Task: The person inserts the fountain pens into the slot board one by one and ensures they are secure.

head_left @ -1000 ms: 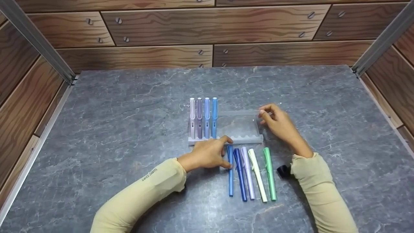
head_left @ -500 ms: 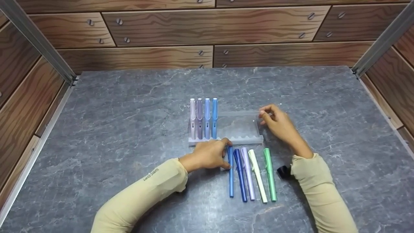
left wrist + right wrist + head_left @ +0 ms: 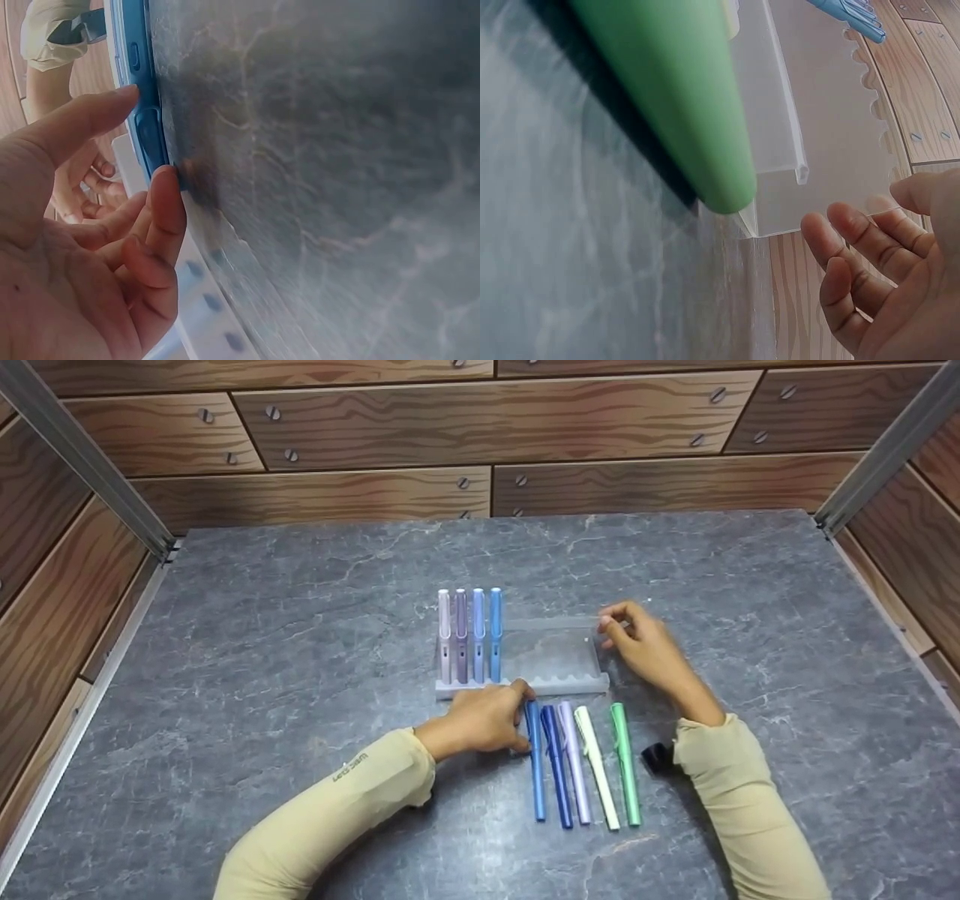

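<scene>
My left hand (image 3: 484, 718) holds a blue pen (image 3: 538, 784) near its cap end, thumb and fingertips against it. The left wrist view shows the thumb beside the clip of this blue pen (image 3: 136, 45). At the far right corner of a clear pen stand (image 3: 551, 652), my right hand (image 3: 645, 646) pinches the edge; in the right wrist view the index fingertip shows through the clear plate (image 3: 832, 112). A lilac pen (image 3: 445, 637), a dark purple pen (image 3: 461, 637), a periwinkle pen (image 3: 478, 637) and a light blue pen (image 3: 496, 637) stand in the left slots.
Right of the held pen lie a dark blue pen (image 3: 557, 769), a lavender pen (image 3: 574, 765), a pale cream-green pen (image 3: 597, 769) and a green pen (image 3: 625, 765). A black object (image 3: 657, 758) shows by the right cuff. Wood-patterned walls (image 3: 495, 420) enclose the grey marbled table (image 3: 300, 600).
The blue pen's lower end has swung slightly right, toward the dark blue pen, with my left hand still on it. My right hand stays at the stand's corner.
</scene>
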A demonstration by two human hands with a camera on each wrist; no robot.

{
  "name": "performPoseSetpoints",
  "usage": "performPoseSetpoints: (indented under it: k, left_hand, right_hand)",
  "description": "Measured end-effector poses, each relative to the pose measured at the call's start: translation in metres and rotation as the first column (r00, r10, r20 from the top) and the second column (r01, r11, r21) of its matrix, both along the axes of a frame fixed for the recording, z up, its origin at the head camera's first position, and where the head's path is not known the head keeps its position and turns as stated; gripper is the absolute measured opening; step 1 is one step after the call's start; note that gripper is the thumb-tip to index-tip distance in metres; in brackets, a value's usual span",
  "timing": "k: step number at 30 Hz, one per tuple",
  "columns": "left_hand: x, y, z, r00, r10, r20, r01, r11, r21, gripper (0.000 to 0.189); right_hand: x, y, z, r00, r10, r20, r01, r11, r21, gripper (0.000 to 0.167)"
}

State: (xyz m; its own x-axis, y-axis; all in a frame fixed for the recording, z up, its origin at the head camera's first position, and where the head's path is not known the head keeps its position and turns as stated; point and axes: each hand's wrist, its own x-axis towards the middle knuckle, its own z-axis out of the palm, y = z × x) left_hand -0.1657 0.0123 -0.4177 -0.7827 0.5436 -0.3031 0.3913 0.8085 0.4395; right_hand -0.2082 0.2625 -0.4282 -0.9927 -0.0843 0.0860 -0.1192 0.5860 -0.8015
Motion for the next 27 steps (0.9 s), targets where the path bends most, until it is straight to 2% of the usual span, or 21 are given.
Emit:
performPoseSetpoints:
  k: [9, 16, 27]
  left_hand:
    - [0.0005, 0.0019, -0.0014, 1.000, -0.008, -0.020, 0.007, 0.999, -0.047, 0.067]
    - [0.0027, 0.0029, -0.0040, 0.998, -0.013, -0.063, 0.008, 0.996, -0.085, 0.069]
    - [0.0043, 0.0034, -0.0035, 0.998, -0.018, -0.066, 0.013, 0.997, -0.078, 0.069]
  right_hand:
    - [0.0001, -0.0006, -0.0010, 1.000, 0.000, -0.011, 0.000, 1.000, -0.002, 0.029]
    - [-0.0002, -0.0008, -0.0022, 1.000, 0.006, -0.005, -0.006, 1.000, -0.009, 0.029]
    - [-0.0002, -0.0004, -0.0014, 1.000, 0.006, -0.018, -0.006, 1.000, 0.000, 0.030]
